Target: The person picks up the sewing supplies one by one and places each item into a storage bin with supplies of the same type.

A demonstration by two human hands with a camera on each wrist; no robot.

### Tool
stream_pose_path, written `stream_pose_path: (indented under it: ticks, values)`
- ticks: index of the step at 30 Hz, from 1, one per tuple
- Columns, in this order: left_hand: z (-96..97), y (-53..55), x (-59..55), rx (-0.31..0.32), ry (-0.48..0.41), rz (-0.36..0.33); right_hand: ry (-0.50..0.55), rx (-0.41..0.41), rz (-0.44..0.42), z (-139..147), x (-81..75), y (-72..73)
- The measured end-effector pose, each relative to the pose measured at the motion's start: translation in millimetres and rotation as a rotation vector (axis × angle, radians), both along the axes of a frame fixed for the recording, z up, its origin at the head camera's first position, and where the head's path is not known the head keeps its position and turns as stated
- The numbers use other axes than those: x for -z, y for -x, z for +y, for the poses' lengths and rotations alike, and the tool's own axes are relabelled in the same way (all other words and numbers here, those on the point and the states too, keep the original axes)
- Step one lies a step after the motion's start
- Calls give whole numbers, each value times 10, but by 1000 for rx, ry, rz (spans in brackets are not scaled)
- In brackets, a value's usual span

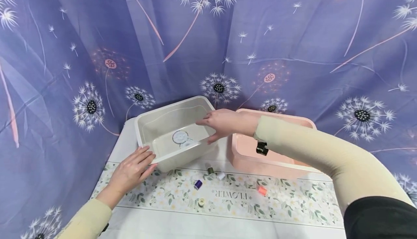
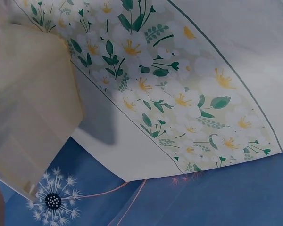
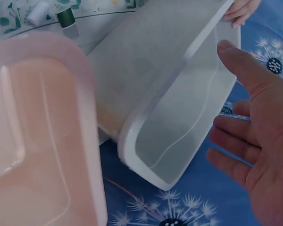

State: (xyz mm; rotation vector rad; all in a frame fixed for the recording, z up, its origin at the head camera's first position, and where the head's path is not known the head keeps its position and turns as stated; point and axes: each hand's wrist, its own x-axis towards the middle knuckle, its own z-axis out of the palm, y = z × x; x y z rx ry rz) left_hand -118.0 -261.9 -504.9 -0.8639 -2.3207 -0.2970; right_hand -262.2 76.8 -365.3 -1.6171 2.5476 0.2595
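Observation:
A grey plastic bin [image 1: 182, 156] stands at the back left, turned at an angle. Inside it lie two round white discs [image 1: 180, 137] edged with small dark dots. My left hand [image 1: 131, 168] holds the bin's near left corner, fingers over the rim and thumb low against the outside. At the bin's other end, my right hand [image 1: 221, 123] hovers over the rim with its fingers spread. In the right wrist view its thumb and fingers [image 3: 233, 141] are apart and hold nothing. Contact between that hand and the rim cannot be made out.
A pink bin [image 1: 270, 166] stands right of the grey one, under my right forearm. On the flowered cloth in front lie spools of thread: green [image 1: 210, 170], white [image 1: 221, 175], purple [image 1: 198, 184], pale yellow [image 1: 201, 202] and orange [image 1: 262, 190]. A blue curtain [image 1: 182, 51] hangs behind.

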Motion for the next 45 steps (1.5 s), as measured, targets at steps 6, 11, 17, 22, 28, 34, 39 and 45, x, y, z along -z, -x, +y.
stream_pose_path:
  ticks: [6,11,17,22,28,34,39,45]
  values:
    - [13,2,-14,-5,24,-36,94,29,-27,325,20,-144]
    - [13,-5,-16,-8,32,-48,143,49,-16,556,57,-271]
    - [5,-5,-34,-18,39,-74,251,76,-34,847,58,-401]
    - [5,0,-42,-28,55,-77,328,89,-18,1114,90,-498]
    - [12,-3,-47,-28,52,-81,360,177,12,1394,104,-651]
    - [-4,-9,-25,-29,48,-72,361,256,31,1591,125,-790]
    - [-4,-1,-27,-23,49,-66,413,275,71,1739,175,-879]
    - [13,5,-64,-20,56,-77,471,305,99,1921,282,-973]
